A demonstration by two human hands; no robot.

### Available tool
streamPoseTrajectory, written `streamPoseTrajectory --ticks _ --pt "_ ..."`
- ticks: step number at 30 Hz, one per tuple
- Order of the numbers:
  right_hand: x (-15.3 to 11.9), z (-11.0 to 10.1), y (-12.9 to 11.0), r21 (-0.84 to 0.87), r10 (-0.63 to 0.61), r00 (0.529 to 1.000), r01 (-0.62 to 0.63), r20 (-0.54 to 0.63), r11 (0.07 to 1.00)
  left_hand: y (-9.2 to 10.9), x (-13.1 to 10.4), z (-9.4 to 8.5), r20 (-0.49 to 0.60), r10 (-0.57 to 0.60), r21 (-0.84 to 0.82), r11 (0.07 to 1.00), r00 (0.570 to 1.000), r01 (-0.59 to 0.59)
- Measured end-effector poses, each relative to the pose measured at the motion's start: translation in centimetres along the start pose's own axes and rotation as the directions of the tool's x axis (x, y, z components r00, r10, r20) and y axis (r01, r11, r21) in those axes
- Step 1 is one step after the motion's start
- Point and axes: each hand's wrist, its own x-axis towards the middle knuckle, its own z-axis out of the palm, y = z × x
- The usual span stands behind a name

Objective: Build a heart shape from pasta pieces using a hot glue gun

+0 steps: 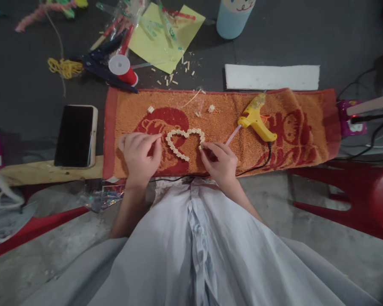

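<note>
A heart-shaped outline made of small pale wooden pieces lies on the orange towel; a gap shows at its lower right. My right hand pinches the lower end of the heart's right side, its fingertips hiding the spot they grip. To the left of the heart, apart from it, my left hand has thumb and forefinger pressed together; whatever is between them is too small to name. Two little pale clusters, one cluster at left and another cluster at right, sit above the heart.
A yellow glue gun lies on the towel, its cord running toward my lap. Beyond are a white strip, a red thread spool, dark-handled cutters, yellow paper, and a blue bottle. A phone rests at left.
</note>
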Motion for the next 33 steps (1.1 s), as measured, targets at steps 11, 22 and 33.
streamPoseTrajectory --ticks 11,22,33 --pt "0.0 0.0 0.0 0.041 0.013 1.000 -0.013 0.012 0.999 -1.3 -0.4 0.4 -0.018 0.027 -0.055 0.998 0.999 -0.028" --pt "0.1 -0.1 -0.1 0.020 -0.006 1.000 0.006 0.010 1.000 -1.0 -0.6 0.3 0.009 0.017 -0.044 0.999 1.000 -0.017" --pt "0.1 0.0 0.0 0.028 0.005 1.000 -0.006 0.020 1.000 4.9 1.1 1.6 0.319 0.286 -0.123 0.958 0.903 -0.260"
